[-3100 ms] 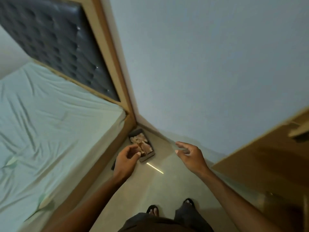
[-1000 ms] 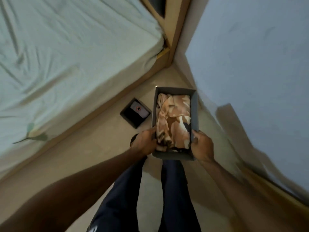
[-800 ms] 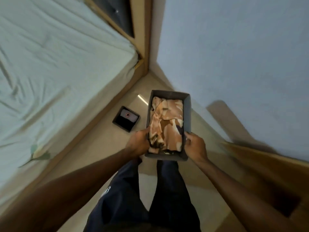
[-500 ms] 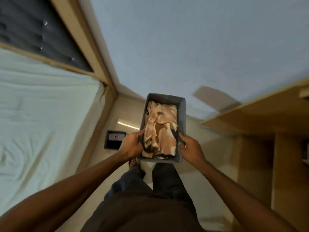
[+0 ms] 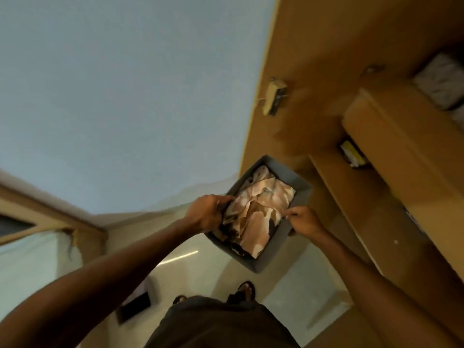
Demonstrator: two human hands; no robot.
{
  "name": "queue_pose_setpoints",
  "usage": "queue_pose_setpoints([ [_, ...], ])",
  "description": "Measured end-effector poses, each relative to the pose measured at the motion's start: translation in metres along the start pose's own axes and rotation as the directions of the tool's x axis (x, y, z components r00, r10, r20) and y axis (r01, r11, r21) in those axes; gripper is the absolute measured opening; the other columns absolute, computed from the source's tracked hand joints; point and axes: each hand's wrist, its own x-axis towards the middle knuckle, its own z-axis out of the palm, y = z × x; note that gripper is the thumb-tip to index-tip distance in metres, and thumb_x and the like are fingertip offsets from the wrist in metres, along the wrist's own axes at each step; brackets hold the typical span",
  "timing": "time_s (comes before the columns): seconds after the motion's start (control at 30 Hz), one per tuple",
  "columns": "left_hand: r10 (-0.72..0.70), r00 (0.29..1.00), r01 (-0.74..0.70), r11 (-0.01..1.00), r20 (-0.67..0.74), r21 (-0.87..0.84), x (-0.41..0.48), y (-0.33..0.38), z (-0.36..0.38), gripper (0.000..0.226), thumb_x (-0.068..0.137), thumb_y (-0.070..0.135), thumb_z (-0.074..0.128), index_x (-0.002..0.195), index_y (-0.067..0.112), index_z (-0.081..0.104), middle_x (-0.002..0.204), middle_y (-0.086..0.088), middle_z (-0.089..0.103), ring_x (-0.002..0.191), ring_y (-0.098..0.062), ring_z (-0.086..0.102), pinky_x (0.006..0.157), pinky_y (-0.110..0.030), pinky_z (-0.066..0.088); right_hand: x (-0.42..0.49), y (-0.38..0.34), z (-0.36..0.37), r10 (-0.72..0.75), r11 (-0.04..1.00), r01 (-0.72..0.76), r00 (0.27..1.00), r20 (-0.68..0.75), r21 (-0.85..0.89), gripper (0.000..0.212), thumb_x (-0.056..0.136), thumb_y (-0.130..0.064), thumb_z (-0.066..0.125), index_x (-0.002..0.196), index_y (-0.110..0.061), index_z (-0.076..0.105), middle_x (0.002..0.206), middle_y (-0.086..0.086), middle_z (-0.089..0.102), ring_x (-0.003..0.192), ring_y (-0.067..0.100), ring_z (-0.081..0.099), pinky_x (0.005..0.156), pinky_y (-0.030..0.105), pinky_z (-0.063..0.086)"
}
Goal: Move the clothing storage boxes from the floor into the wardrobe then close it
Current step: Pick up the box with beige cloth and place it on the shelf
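Observation:
I hold a grey storage box point(image 5: 278, 243) in the air, tilted, with beige and brown patterned clothing point(image 5: 258, 217) folded inside. My left hand point(image 5: 207, 214) grips its left long wall and my right hand point(image 5: 305, 221) grips its right long wall. The box's far end points at the open wooden wardrobe point(image 5: 376, 187), just in front of its lower shelf edge. A second, smaller dark box point(image 5: 134, 311) lies on the floor at the lower left, partly hidden by my left arm.
The wardrobe's open door point(image 5: 301, 71) with a hinge stands beyond the box. Its shelves hold a patterned bundle point(image 5: 442, 81) and a small yellow item point(image 5: 352, 154). A bed point(image 5: 30, 262) is at the left, a pale wall ahead. My sandalled feet stand on the light floor point(image 5: 296, 290).
I have lifted the box from the floor, stood up and turned right toward the wardrobe. The box has swung from beside the bed to the wardrobe's opening.

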Motion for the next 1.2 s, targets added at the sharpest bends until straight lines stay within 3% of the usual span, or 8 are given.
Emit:
queue_pose_setpoints([
  [0.17, 0.159, 0.987, -0.161, 0.984, 0.038, 0.073, 0.058, 0.075, -0.001, 0.035, 0.096, 0.025, 0.047, 0.125, 0.038, 0.06, 0.121, 0.001, 0.068, 0.106, -0.028, 0.065, 0.084, -0.038, 0.054, -0.015, 0.03, -0.068, 0.14, 0.959, -0.09, 0.975, -0.171, 0.27, 0.028, 0.091, 0.001, 0.046, 0.108, 0.0, 0.069, 0.11, 0.018, 0.066, 0.075, 0.026, 0.063, 0.061, 0.039, 0.059],
  [0.33, 0.244, 0.967, -0.245, 0.969, 0.067, 0.013, 0.112, 0.134, 0.002, 0.029, 0.094, 0.02, 0.049, 0.116, 0.024, 0.068, 0.115, 0.002, 0.066, 0.101, -0.019, 0.063, 0.076, -0.027, 0.048, -0.038, 0.038, -0.121, 0.254, 0.869, -0.066, 0.91, -0.328, 0.49, 0.026, 0.094, 0.004, 0.044, 0.11, 0.014, 0.061, 0.107, 0.025, 0.064, 0.062, 0.015, 0.054, 0.035, 0.017, 0.046],
  [0.53, 0.346, 0.937, -0.35, 0.93, -0.049, -0.11, 0.185, 0.189, 0.008, 0.024, 0.096, 0.027, 0.052, 0.111, 0.018, 0.068, 0.113, -0.012, 0.064, 0.111, -0.03, 0.054, 0.083, -0.03, 0.041, -0.032, 0.052, -0.178, 0.461, 0.66, 0.034, 0.771, -0.44, 0.75, 0.016, 0.092, 0.005, 0.047, 0.094, 0.006, 0.064, 0.11, 0.025, 0.062, 0.071, 0.028, 0.062, 0.061, 0.045, 0.057],
  [0.67, 0.381, 0.918, -0.329, 0.888, 0.113, -0.32, 0.221, 0.239, 0.007, 0.042, 0.085, 0.044, 0.06, 0.116, 0.015, 0.066, 0.108, -0.008, 0.068, 0.102, -0.028, 0.064, 0.085, -0.038, 0.052, -0.031, 0.052, -0.204, 0.55, 0.527, 0.134, 0.699, -0.457, 0.839, 0.014, 0.088, 0.008, 0.051, 0.084, 0.004, 0.064, 0.109, 0.031, 0.062, 0.08, 0.038, 0.065, 0.072, 0.051, 0.058],
  [0.77, 0.456, 0.863, -0.386, 0.873, 0.218, -0.297, 0.233, 0.279, 0.018, 0.027, 0.089, 0.019, 0.064, 0.112, 0.006, 0.067, 0.11, -0.009, 0.067, 0.105, -0.026, 0.062, 0.091, -0.036, 0.05, -0.033, 0.055, -0.221, 0.663, 0.405, 0.207, 0.605, -0.442, 0.891, 0.014, 0.087, 0.007, 0.051, 0.08, 0.001, 0.062, 0.098, 0.024, 0.063, 0.081, 0.039, 0.066, 0.067, 0.048, 0.06],
  [0.9, 0.601, 0.767, -0.565, 0.799, 0.224, -0.207, 0.241, 0.326, 0.038, 0.027, 0.086, 0.001, 0.059, 0.112, 0.003, 0.066, 0.108, -0.013, 0.068, 0.101, -0.029, 0.061, 0.07, -0.019, 0.037, -0.04, 0.076, -0.243, 0.757, 0.258, 0.298, 0.53, -0.384, 0.919, 0.009, 0.085, 0.006, 0.052, 0.082, 0.003, 0.06, 0.083, 0.021, 0.065, 0.071, 0.037, 0.067, 0.051, 0.039, 0.058],
  [1.0, 0.636, 0.736, -0.596, 0.771, 0.232, -0.223, 0.246, 0.361, 0.041, 0.029, 0.086, 0.001, 0.058, 0.115, 0.004, 0.063, 0.106, -0.008, 0.066, 0.099, -0.022, 0.061, 0.069, -0.015, 0.036, -0.047, 0.097, -0.256, 0.772, 0.257, 0.342, 0.489, -0.405, 0.904, 0.012, 0.089, 0.0, 0.052, 0.081, -0.003, 0.06, 0.087, 0.02, 0.065, 0.079, 0.039, 0.069, 0.058, 0.039, 0.06],
  [1.2, 0.673, 0.696, -0.601, 0.737, 0.25, -0.308, 0.267, 0.447, 0.067, 0.027, 0.077, 0.01, 0.06, 0.103, 0.01, 0.067, 0.104, -0.015, 0.07, 0.1, -0.035, 0.066, 0.087, -0.042, 0.055, -0.072, 0.149, -0.29, 0.754, 0.411, 0.277, 0.432, -0.495, 0.868, 0.014, 0.093, -0.022, 0.054, 0.092, -0.012, 0.064, 0.092, 0.018, 0.07, 0.073, 0.03, 0.068, 0.074, 0.043, 0.059],
])
